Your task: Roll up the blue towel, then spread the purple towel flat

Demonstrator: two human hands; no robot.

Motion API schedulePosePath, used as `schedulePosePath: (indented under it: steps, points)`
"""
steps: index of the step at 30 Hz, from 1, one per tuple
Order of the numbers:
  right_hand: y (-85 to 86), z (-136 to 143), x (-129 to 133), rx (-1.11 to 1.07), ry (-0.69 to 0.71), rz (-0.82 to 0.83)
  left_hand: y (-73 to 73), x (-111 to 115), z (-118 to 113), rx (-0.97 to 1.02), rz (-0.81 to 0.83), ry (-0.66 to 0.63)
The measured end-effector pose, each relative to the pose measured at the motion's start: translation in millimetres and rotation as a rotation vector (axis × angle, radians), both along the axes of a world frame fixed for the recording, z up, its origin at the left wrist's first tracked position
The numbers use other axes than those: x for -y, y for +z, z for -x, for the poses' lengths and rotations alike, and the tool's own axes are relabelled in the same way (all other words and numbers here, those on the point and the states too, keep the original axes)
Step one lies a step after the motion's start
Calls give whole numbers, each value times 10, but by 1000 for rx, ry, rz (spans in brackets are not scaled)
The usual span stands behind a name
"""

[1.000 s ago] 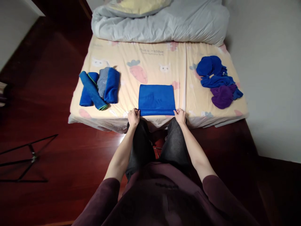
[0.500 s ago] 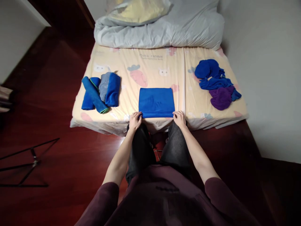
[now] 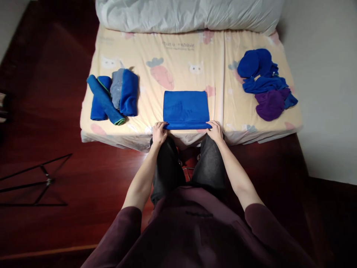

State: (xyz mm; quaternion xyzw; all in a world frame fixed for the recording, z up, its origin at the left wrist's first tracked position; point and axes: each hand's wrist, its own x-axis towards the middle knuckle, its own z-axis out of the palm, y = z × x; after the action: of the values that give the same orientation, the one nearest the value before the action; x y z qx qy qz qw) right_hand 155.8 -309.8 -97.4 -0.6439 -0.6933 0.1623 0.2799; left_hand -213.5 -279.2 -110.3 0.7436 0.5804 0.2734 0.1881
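Observation:
A folded blue cloth (image 3: 185, 108) lies flat near the front edge of a mattress (image 3: 178, 59) with a cartoon carrot print. My left hand (image 3: 158, 133) pinches the cloth's near left corner. At the near right corner, my right hand (image 3: 215, 130) grips the same edge. The near edge looks slightly rolled or lifted between both hands.
Several rolled blue and grey cloths (image 3: 113, 98) lie at the mattress's left. A loose heap of blue and purple cloths (image 3: 264, 83) sits at the right. A grey duvet (image 3: 189, 15) covers the far end. A black metal stand (image 3: 36, 180) rests on the dark wooden floor, left.
The view has tilted down and closer to the bed. Both hands stay at the cloth's near corners, and its near edge now shows a thin raised fold.

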Motion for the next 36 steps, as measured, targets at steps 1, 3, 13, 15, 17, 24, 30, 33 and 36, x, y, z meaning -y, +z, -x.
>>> schedulePosePath:
  steps: [1,3,13,15,17,24,30,33,36]
  points:
    - [-6,1,-9,-7,-7,2,-4,-9,3,10,-7,2]
    - [-4,9,-24,-13,-17,7,-10,-23,7,28,-19,4]
    - [65,24,-5,-106,-55,-5,-8,-3,38,115,-10,35]
    - [70,23,7,-111,-79,1,-36,5,53,118,-3,61]
    - [70,21,14,-99,-117,20,-70,7,67,117,0,89]
    - [18,6,-16,-84,-189,76,-163,-42,68,91,10,191]
    - [-1,10,-44,-92,-194,119,-181,-64,52,53,8,225]
    - [1,25,-52,-72,-210,163,-187,-61,48,43,5,254]
    - [-1,39,-57,-64,-224,192,-184,-58,34,42,11,285]
